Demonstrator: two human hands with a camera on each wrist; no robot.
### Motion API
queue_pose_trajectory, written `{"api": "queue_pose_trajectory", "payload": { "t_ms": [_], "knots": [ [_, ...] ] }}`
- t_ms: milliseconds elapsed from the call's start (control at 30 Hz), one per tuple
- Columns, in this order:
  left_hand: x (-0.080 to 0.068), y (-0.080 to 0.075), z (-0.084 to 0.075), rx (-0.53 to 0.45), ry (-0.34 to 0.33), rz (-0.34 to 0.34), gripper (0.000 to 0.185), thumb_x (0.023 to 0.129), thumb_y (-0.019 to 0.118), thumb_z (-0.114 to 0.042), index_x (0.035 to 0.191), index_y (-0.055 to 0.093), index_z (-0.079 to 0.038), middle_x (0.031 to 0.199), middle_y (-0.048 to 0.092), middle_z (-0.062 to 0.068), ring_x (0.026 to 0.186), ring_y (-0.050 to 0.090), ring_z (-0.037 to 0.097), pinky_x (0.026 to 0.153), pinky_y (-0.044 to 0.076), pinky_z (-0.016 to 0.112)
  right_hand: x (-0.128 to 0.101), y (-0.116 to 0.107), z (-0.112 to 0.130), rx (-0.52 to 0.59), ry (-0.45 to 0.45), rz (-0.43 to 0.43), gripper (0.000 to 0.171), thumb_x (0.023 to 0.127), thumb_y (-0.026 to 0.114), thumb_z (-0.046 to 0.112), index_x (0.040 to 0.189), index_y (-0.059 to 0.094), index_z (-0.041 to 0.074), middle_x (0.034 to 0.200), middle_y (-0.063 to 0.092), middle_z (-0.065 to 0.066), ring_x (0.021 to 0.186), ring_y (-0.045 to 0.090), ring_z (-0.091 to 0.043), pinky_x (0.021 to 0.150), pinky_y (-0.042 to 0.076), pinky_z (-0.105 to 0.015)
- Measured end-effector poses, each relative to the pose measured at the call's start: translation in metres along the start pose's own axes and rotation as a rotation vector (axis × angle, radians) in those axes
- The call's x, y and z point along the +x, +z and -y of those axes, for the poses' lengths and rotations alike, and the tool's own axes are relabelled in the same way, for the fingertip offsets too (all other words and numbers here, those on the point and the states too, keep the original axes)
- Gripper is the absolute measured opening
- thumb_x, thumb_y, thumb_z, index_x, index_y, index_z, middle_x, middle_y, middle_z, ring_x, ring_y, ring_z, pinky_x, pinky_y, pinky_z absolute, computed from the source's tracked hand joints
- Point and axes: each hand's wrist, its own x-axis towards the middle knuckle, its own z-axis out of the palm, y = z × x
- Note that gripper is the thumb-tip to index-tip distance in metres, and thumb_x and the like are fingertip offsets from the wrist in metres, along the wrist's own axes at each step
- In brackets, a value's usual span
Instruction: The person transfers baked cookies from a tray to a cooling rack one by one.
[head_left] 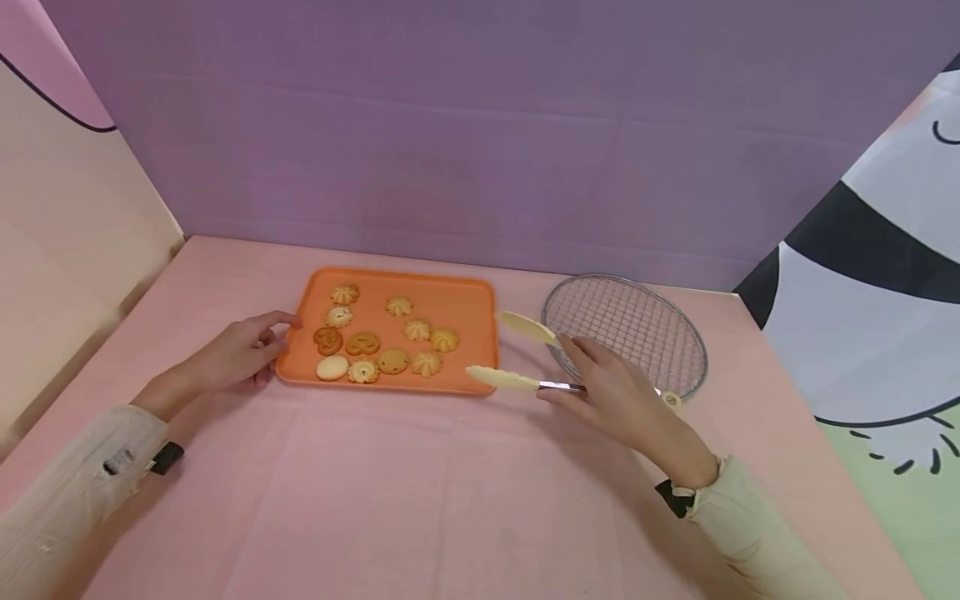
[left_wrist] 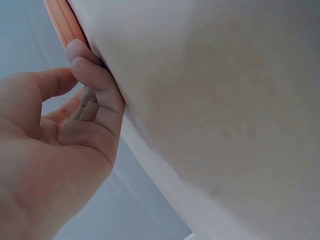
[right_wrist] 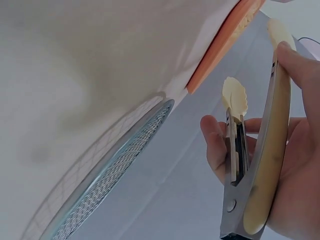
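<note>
An orange tray (head_left: 457, 296) lies on the pink table with several cookies (head_left: 392, 361) spread over it. My left hand (head_left: 272, 337) holds its left rim, thumb up near the corner and curled fingers against the edge; in the left wrist view a fingertip (left_wrist: 80, 52) presses the tray rim (left_wrist: 62, 20). My right hand (head_left: 572, 367) grips metal tongs (head_left: 557, 386) with cream tips, right of the tray. The tongs (right_wrist: 260, 165) stand spread apart with nothing between the tips, which point at the tray's right edge (right_wrist: 220, 45).
A round wire rack (head_left: 637, 329) lies right of the tray, partly behind my right hand, and also shows in the right wrist view as the rack (right_wrist: 115, 170). A purple backdrop stands behind, a pale panel at the left, a printed panel at the right.
</note>
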Motion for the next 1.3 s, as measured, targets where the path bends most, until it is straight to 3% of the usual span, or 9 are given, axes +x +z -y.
{"api": "queue_pose_trajectory", "payload": {
  "t_ms": [133, 300, 533, 733, 900, 1300],
  "knots": [
    [0.0, 0.0, 0.001, 0.007, -0.003, -0.002, 0.04, 0.101, 0.054, -0.007, 0.141, 0.046, -0.005, 0.078, 0.056, 0.01, 0.055, 0.057, 0.02, 0.047, 0.047, 0.028, 0.01, 0.004, 0.001, 0.014, 0.003, -0.006, 0.08, 0.081, 0.077, 0.053, 0.135, 0.056, -0.002, 0.121, 0.065, -0.02, 0.1, 0.066, -0.036, 0.075, 0.056, -0.051],
    [0.001, 0.001, 0.003, 0.017, 0.002, -0.008, 0.038, 0.102, 0.053, -0.007, 0.139, 0.048, -0.005, 0.076, 0.057, 0.009, 0.054, 0.057, 0.019, 0.047, 0.046, 0.028, 0.023, 0.006, 0.004, 0.011, 0.008, 0.003, 0.073, 0.081, 0.077, 0.054, 0.13, 0.06, 0.002, 0.107, 0.07, -0.013, 0.085, 0.067, -0.03, 0.064, 0.055, -0.045],
    [0.002, 0.001, 0.001, 0.024, -0.006, -0.014, 0.037, 0.102, 0.053, -0.007, 0.139, 0.049, -0.005, 0.076, 0.057, 0.009, 0.054, 0.057, 0.019, 0.047, 0.046, 0.027, 0.043, 0.016, 0.007, 0.018, 0.005, 0.031, 0.061, 0.085, 0.075, 0.05, 0.123, 0.066, 0.003, 0.11, 0.072, -0.012, 0.082, 0.07, -0.029, 0.064, 0.056, -0.043],
    [0.0, 0.0, -0.002, 0.027, -0.015, -0.003, 0.037, 0.101, 0.053, -0.006, 0.138, 0.049, -0.005, 0.076, 0.056, 0.009, 0.055, 0.056, 0.019, 0.047, 0.045, 0.027, 0.055, 0.028, 0.01, 0.03, -0.021, 0.028, 0.053, 0.084, 0.076, 0.048, 0.114, 0.073, 0.005, 0.102, 0.074, -0.009, 0.069, 0.067, -0.022, 0.057, 0.053, -0.036],
    [-0.001, 0.0, -0.003, 0.023, -0.02, -0.001, 0.038, 0.101, 0.053, -0.007, 0.139, 0.048, -0.005, 0.077, 0.056, 0.009, 0.056, 0.056, 0.019, 0.047, 0.045, 0.027, 0.061, 0.034, 0.014, 0.001, -0.037, 0.005, 0.048, 0.084, 0.077, 0.046, 0.111, 0.074, 0.006, 0.093, 0.075, -0.006, 0.059, 0.062, -0.019, 0.048, 0.048, -0.033],
    [-0.002, 0.0, -0.005, 0.032, -0.014, 0.001, 0.039, 0.101, 0.053, -0.006, 0.139, 0.048, -0.003, 0.078, 0.056, 0.008, 0.056, 0.056, 0.019, 0.047, 0.046, 0.028, 0.067, 0.035, 0.026, -0.049, -0.041, -0.004, 0.034, 0.084, 0.08, 0.038, 0.098, 0.074, 0.008, 0.078, 0.069, 0.001, 0.056, 0.059, -0.018, 0.044, 0.043, -0.031]
  ]
}}
